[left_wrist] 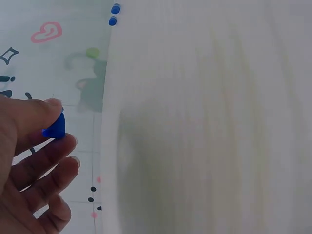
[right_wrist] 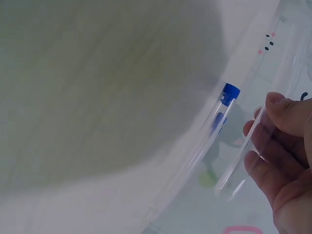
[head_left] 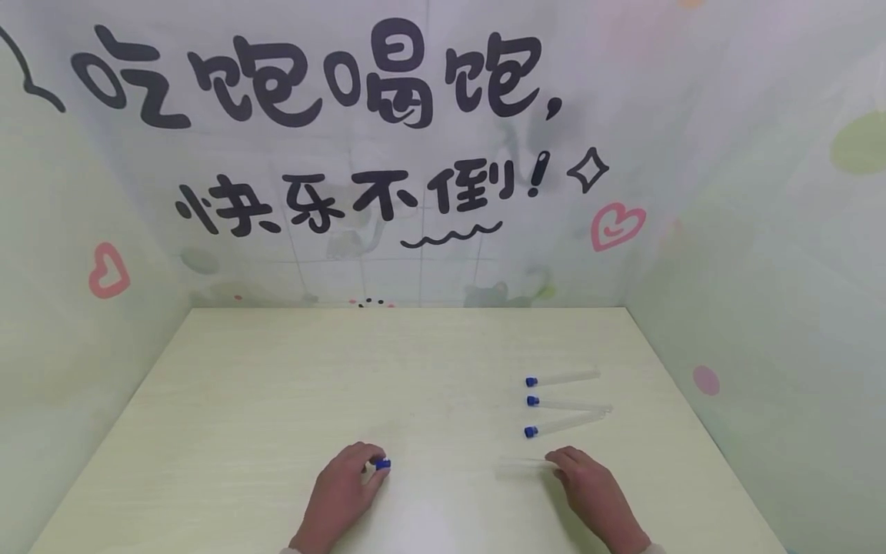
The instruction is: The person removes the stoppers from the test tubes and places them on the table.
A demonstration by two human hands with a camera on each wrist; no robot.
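Observation:
My left hand (head_left: 365, 471) rests on the pale table (head_left: 277, 400) and pinches a small blue cap (head_left: 382, 463) between thumb and fingers. The left wrist view shows the same cap (left_wrist: 54, 127) at my fingertips (left_wrist: 51, 105). At the front right, my right hand (head_left: 562, 462) holds an uncapped clear tube (head_left: 524, 462) that lies low over the table and points left. In the right wrist view this tube (right_wrist: 241, 152) sits between my thumb and fingers, open and empty. Three clear tubes with blue caps (head_left: 562, 403) lie side by side just behind my right hand.
Printed walls close the table in at the back (head_left: 415, 154), left and right. A capped tube (right_wrist: 210, 130) lies close to the one I hold. Two of the blue caps (left_wrist: 114, 14) show far off in the left wrist view.

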